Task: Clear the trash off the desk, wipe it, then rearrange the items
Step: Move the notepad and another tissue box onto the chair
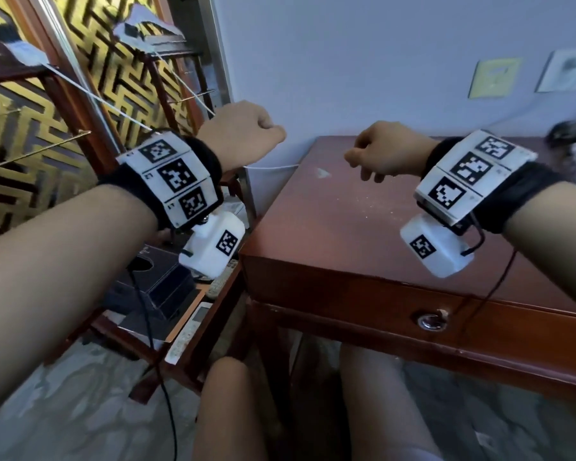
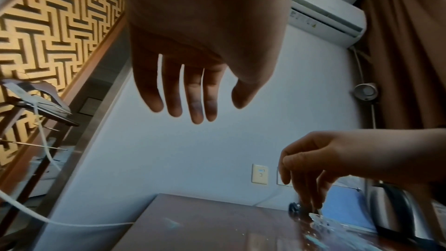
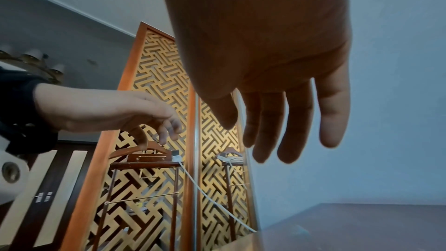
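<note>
Both hands hung in the air, holding nothing: the left hand (image 1: 238, 134) past the desk's left edge, the right hand (image 1: 388, 153) over the desk (image 1: 330, 221). The desk's near left part lay bare but for a small scrap (image 1: 323, 173) and pale specks. A white cable (image 1: 270, 167) crossed the gap between desk and wooden rack (image 1: 177, 94). A kettle (image 2: 398, 213) and clutter stood at the far right.

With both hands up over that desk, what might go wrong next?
The white cable runs from the rack to the desk edge under the left hand; a sweep may snag it. Crumbs could be brushed onto the floor. The right hand wears a dangling black wire that might catch the drawer knob.
</note>
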`<state>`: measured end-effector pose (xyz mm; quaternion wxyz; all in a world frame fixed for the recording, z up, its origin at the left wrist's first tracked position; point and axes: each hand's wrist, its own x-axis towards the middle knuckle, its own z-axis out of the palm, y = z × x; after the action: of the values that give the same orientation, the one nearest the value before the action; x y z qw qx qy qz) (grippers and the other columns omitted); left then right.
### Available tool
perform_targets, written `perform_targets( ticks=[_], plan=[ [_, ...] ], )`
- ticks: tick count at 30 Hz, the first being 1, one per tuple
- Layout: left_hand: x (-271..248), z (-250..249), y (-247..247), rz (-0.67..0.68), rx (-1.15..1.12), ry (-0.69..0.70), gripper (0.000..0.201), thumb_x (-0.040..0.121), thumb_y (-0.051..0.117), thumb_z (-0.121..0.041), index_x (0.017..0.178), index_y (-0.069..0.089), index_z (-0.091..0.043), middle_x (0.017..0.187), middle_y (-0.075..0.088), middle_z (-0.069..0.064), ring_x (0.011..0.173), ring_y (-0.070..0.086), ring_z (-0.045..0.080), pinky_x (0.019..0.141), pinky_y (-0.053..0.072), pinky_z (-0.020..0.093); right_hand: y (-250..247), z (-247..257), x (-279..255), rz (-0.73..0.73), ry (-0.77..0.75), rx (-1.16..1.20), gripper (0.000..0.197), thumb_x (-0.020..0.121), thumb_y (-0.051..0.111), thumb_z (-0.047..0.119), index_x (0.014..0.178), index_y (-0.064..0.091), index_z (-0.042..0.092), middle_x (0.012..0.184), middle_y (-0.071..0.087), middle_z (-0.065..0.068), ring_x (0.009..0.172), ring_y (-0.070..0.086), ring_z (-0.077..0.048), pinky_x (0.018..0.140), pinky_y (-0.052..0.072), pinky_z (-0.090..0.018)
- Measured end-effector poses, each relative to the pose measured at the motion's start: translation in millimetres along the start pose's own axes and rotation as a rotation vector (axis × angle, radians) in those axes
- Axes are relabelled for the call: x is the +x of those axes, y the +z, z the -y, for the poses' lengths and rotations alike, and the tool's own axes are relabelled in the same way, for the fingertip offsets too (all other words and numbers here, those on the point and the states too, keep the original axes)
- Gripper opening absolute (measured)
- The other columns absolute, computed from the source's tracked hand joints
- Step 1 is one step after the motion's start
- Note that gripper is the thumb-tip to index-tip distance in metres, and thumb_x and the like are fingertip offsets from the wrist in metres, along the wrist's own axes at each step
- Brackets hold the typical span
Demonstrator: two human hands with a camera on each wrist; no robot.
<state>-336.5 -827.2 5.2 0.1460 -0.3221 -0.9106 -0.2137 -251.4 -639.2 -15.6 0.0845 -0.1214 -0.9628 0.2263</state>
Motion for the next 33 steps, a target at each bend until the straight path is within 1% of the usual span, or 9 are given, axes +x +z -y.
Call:
perform_targets(
  ticks=[4,11,16,19,22,28,31,32,33],
  plan=[
    [10.4,-29.7,12.3,0.015,-0.04,0.034,0.03,0.09,0.051,-0.033,0.087,0.065,-0.007,0.093,0.063,0.006,0.093,0.056,0.024,0.073,0.036,0.027,-14.7,-32.2,-14.3,-0.055,0.058,0.0,0.031,0.096,0.045,0.024,0.101,0.065,0.002,0.085,0.069,-0.008,0.068,0.062,-0.022,0.05,0.041,-0.022],
    [23.7,-87.4,42.9,0.063,-0.069,0.103,0.022,0.089,0.051,-0.035,0.084,0.062,-0.016,0.089,0.059,-0.001,0.089,0.051,0.02,0.08,0.039,0.028,-40.2,-85.2,-43.3,-0.137,0.155,-0.04,0.033,0.094,0.044,0.022,0.097,0.066,-0.001,0.082,0.07,-0.008,0.066,0.063,-0.022,0.05,0.039,-0.02],
    [26.7,-128.3,64.6,0.111,-0.137,0.155,0.022,0.089,0.05,-0.032,0.08,0.061,-0.015,0.072,0.054,-0.006,0.08,0.052,0.02,0.072,0.038,0.026,-60.2,-123.0,-65.2,-0.183,0.239,-0.079,0.033,0.093,0.044,0.022,0.094,0.066,-0.002,0.076,0.07,-0.006,0.062,0.062,-0.02,0.056,0.043,-0.017],
    [27.4,-150.2,76.9,0.134,-0.16,0.188,0.027,0.089,0.05,-0.034,0.091,0.065,-0.012,0.081,0.059,-0.002,0.083,0.055,0.022,0.075,0.042,0.029,-71.8,-145.3,-79.1,-0.203,0.28,-0.089,0.034,0.092,0.044,0.021,0.093,0.067,-0.004,0.078,0.071,-0.008,0.069,0.066,-0.024,0.062,0.043,-0.017],
    [28.7,-169.9,88.7,0.154,-0.166,0.229,0.029,0.089,0.05,-0.035,0.094,0.065,-0.011,0.095,0.063,0.001,0.092,0.058,0.024,0.081,0.043,0.03,-81.2,-164.5,-92.4,-0.207,0.315,-0.104,0.035,0.094,0.043,0.021,0.091,0.067,-0.004,0.077,0.07,-0.009,0.067,0.066,-0.026,0.054,0.043,-0.019],
    [37.3,-205.4,111.0,0.173,-0.192,0.275,0.029,0.089,0.051,-0.037,0.096,0.066,-0.012,0.101,0.065,0.003,0.096,0.058,0.024,0.083,0.043,0.031,-95.2,-199.2,-114.1,-0.255,0.403,-0.179,0.035,0.094,0.044,0.022,0.088,0.068,-0.002,0.062,0.062,0.0,0.049,0.057,-0.009,0.061,0.041,-0.015],
    [41.5,-226.2,126.3,0.199,-0.217,0.305,0.026,0.089,0.051,-0.036,0.09,0.065,-0.014,0.096,0.063,0.002,0.094,0.057,0.024,0.083,0.043,0.031,-106.4,-218.9,-128.9,-0.274,0.454,-0.186,0.035,0.094,0.045,0.021,0.093,0.067,-0.006,0.079,0.069,-0.015,0.073,0.063,-0.027,0.075,0.051,-0.028],
    [44.0,-233.8,131.8,0.211,-0.227,0.314,0.024,0.089,0.051,-0.036,0.085,0.063,-0.015,0.095,0.063,0.002,0.092,0.057,0.024,0.083,0.043,0.031,-110.6,-225.4,-134.8,-0.276,0.474,-0.185,0.035,0.094,0.045,0.021,0.093,0.067,-0.006,0.087,0.07,-0.019,0.08,0.064,-0.032,0.075,0.052,-0.03],
    [47.8,-241.8,137.1,0.219,-0.238,0.323,0.023,0.089,0.051,-0.036,0.079,0.061,-0.018,0.092,0.062,0.002,0.09,0.056,0.024,0.082,0.043,0.031,-114.8,-232.8,-140.3,-0.277,0.493,-0.182,0.035,0.094,0.045,0.021,0.094,0.067,-0.006,0.091,0.07,-0.02,0.083,0.064,-0.033,0.067,0.052,-0.026]
  ],
)
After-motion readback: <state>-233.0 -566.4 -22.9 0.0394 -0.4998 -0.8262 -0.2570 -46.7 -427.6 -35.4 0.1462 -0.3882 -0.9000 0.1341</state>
